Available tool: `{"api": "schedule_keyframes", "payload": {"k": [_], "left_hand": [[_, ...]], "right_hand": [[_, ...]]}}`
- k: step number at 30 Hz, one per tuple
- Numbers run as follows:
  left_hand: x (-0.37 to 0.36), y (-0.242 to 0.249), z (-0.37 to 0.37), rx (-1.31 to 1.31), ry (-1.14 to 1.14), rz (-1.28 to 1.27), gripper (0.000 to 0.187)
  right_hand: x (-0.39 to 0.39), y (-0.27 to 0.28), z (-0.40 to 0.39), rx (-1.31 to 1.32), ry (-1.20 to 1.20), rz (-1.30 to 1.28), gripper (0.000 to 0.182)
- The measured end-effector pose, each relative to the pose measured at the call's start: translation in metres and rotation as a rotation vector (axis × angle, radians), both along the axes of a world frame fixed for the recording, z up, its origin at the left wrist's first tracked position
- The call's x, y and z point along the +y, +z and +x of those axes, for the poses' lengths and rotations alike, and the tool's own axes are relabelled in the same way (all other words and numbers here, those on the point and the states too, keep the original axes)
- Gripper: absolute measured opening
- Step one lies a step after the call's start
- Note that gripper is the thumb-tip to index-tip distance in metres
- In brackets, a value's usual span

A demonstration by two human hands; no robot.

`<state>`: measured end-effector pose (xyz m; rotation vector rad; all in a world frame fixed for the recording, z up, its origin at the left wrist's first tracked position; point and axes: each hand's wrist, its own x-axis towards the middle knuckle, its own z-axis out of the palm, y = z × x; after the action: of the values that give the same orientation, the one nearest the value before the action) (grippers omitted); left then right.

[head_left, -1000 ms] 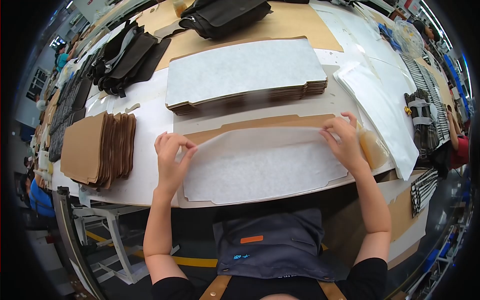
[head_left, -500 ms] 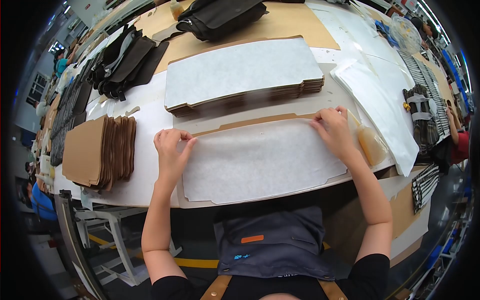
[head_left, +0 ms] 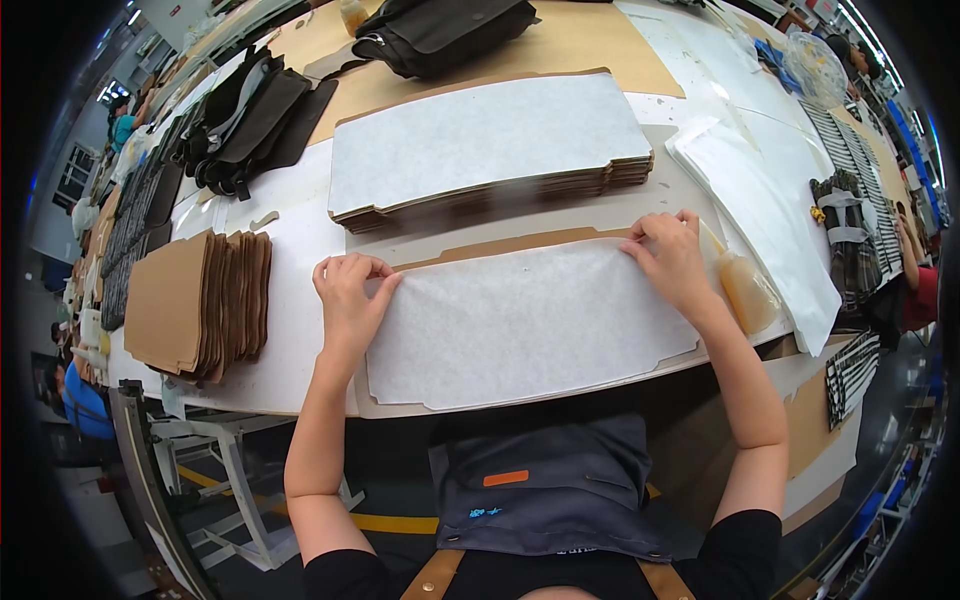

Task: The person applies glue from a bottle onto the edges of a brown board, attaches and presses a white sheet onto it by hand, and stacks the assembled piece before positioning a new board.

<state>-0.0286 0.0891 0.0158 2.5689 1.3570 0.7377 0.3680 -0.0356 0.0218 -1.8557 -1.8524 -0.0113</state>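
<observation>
A white sheet [head_left: 520, 325] lies in front of me over a brown notched panel [head_left: 490, 245], whose far edge shows beyond it. My left hand [head_left: 350, 300] pinches the sheet's far left corner between thumb and fingers. At the far right corner, my right hand [head_left: 668, 250] pinches the sheet in the same way. Just past them stands a stack of brown panels [head_left: 490, 205] topped with a white sheet [head_left: 480, 140]. A bottle of amber liquid [head_left: 747, 290] lies beside my right wrist.
Left of my hand stands a stack of brown panels [head_left: 165, 305]. Dark fabric pieces [head_left: 255, 125] and a black bag [head_left: 445, 38] lie farther back. White sheets [head_left: 760, 220] are on the right, with a striped bundle [head_left: 848, 240] beyond. Other people work at both sides.
My left hand has shifted slightly right along the sheet's far edge. The far edge of the sheet has shifted slightly, and my right hand is nearly where it was.
</observation>
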Motion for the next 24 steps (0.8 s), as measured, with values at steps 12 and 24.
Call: {"api": "schedule_keyframes", "payload": {"k": [12,24], "left_hand": [[-0.004,0.005,0.007,0.062,0.017,0.066,0.017],[-0.062,-0.005,0.085,0.202,-0.632,-0.099,0.077]], "right_hand": [[0.001,-0.001,0.000,-0.011,-0.008,-0.013,0.017],[-0.001,0.000,0.000,-0.001,-0.010,0.007,0.016]]}}
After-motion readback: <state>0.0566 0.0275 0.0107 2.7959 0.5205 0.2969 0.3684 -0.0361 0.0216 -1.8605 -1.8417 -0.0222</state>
